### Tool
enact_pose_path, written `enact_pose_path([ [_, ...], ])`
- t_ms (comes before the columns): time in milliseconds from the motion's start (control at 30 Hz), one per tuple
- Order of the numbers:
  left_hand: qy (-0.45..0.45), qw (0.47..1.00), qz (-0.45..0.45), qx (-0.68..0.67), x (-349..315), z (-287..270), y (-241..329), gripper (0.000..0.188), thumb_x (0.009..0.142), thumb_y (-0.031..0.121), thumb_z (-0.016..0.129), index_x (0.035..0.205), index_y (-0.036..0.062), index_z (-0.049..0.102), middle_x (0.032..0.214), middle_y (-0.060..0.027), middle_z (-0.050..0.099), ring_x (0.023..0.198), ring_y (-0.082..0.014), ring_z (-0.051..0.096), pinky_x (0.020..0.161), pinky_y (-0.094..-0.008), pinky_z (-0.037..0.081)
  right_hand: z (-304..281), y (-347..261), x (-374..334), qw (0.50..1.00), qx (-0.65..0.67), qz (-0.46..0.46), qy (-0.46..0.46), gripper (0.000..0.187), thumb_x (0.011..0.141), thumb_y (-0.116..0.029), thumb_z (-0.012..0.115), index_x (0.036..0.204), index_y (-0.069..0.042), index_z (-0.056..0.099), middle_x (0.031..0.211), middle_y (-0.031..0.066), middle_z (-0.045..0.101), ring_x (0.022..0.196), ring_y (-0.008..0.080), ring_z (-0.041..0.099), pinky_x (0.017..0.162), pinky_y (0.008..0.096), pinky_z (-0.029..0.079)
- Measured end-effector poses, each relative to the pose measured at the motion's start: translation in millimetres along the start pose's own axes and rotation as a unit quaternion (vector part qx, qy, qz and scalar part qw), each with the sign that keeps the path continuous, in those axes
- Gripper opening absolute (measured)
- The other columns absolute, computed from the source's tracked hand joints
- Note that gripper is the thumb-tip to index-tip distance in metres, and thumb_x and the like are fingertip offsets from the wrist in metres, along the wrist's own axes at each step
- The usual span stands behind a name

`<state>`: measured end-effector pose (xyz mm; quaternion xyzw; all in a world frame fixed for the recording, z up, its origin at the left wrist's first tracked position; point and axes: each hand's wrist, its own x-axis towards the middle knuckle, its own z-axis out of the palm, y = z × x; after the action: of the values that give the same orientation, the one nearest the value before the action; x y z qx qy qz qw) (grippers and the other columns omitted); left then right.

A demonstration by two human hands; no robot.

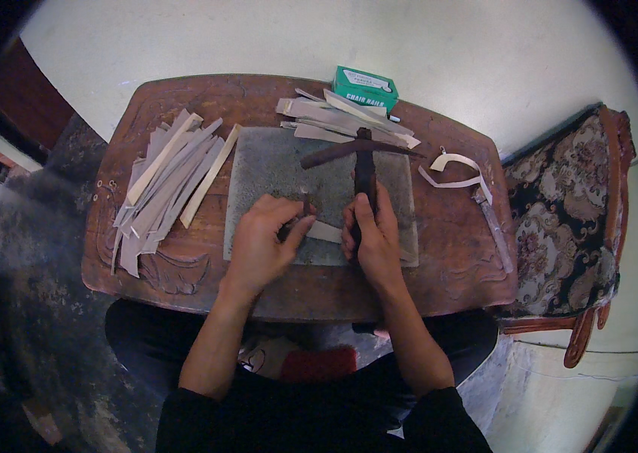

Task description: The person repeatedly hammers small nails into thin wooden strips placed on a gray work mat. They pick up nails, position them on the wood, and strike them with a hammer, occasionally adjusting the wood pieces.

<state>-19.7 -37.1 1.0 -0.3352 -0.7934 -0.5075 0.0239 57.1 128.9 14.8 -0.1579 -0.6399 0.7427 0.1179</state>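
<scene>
Carved wooden table [319,296], grey slab [266,172] beneath hands [262,232] [376,240], floral-upholstered seat [560,219], pale wall [221,38]

Hammer [365,167]: the right hand [378,240] hides part of its handle.
Small dark thing [307,203]: mostly behind the left hand [268,235]; too tiny to name.
Pale strip [326,232]: hands hide its ends.
Red thing [320,365]: partly covered by dark clothes [296,415].
</scene>
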Motion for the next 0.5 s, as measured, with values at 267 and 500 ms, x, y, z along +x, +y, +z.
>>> enact_pose_path([
  [267,0.013,0.997,0.060,0.049,-1,4,-1,0.016,0.084,0.012,0.076,0.096,0.0017,0.073,0.083,-0.0107,0.068,0.078,-0.0305,0.061,0.069,-0.0415,0.047,-7,-16,-2,0.997,0.035,0.057,0.028,0.040,0.107,-0.032,0.052,0.139,-0.010,0.043,0.078,-0.0019,0.050,0.054,0.0057,0.047,0.044,0.0239,0.038],
  [500,0.025,0.992,0.090,0.089,-2,4,-2,0.017,0.082,0.014,0.078,0.095,0.0041,0.073,0.085,-0.0070,0.070,0.078,-0.0259,0.060,0.075,-0.0391,0.040,-19,-72,-31,0.983,-0.171,-0.055,0.034,0.040,0.104,-0.025,0.059,0.138,-0.007,0.051,0.084,0.0021,0.059,0.062,0.0125,0.055,0.058,0.0258,0.044],
])
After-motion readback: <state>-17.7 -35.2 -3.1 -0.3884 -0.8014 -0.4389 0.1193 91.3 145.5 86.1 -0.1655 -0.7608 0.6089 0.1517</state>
